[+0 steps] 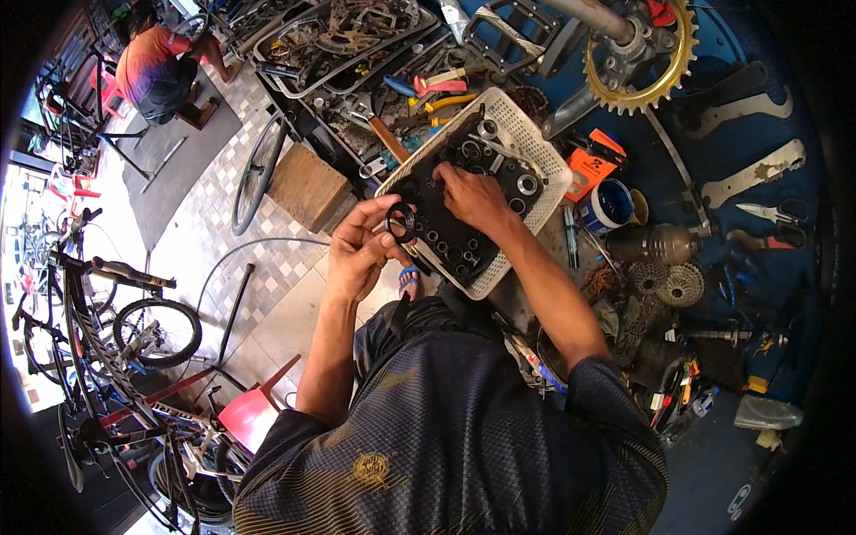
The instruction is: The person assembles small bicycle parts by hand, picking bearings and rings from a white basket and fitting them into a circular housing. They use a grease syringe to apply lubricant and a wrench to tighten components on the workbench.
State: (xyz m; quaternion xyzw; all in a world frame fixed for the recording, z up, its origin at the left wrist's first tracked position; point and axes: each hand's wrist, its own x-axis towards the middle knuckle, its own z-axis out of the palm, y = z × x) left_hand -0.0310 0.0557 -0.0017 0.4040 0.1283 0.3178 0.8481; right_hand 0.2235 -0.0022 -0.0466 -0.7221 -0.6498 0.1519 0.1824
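Between the thumb and fingers of my left hand is a black ring-shaped part, raised by the near left edge of a cream plastic basket. My right hand reaches over the basket, its fingers bent down and drawn together at the black insert inside. Whatever the fingertips may pinch is hidden from this view. Several metal rings and round fittings lie in the insert, among them a silver ring to the right of my right hand and a group of small ones nearer to me.
Metal trays of bike parts and loose tools crowd the bench beyond the basket. A crankset with a gold chainring lies far right. An orange box and a blue-white tub stand right. Left are a wooden block, bicycles and a crouching person.
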